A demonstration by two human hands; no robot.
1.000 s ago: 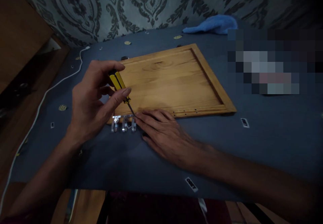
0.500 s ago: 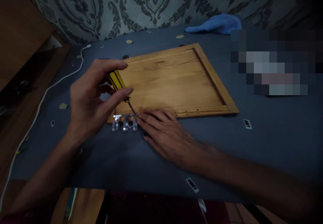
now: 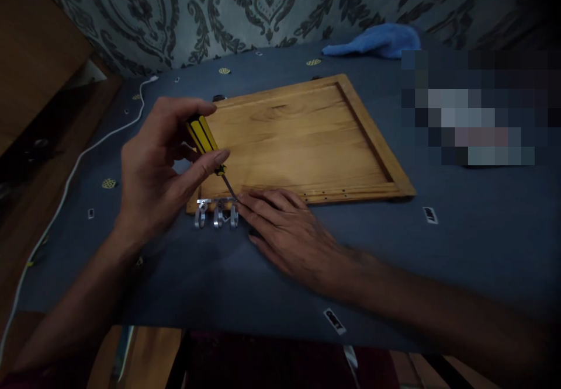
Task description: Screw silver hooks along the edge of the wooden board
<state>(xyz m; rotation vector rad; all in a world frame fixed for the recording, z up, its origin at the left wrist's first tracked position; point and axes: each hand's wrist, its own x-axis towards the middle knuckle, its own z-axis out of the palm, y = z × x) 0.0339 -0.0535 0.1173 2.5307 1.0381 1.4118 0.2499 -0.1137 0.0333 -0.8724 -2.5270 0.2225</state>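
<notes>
My left hand [image 3: 153, 161] is closed around the yellow-and-black handle of a screwdriver [image 3: 204, 138], thumb and fingers on its sides. The shaft slants down to the right, its tip at the right end of a metal hook rail [image 3: 210, 201]. Several silvery hooks hang from this rail at the near left edge of a framed wooden panel [image 3: 289, 138]. Lying flat, my right hand [image 3: 293, 231] rests on the panel's near edge, its fingertips right beside the screwdriver tip. Whether those fingertips touch a screw is hidden.
The panel lies on a dark blue patterned cloth [image 3: 385, 260]. A blue rag [image 3: 381, 41] sits at the back by the patterned wall. A white cable [image 3: 72, 170] runs down the left side. At the right, a blurred-out patch [image 3: 473, 114] covers something.
The fingers of my left hand have shifted slightly on the screwdriver handle, which looks a little turned. My right hand, the hook rail and the panel stay in place.
</notes>
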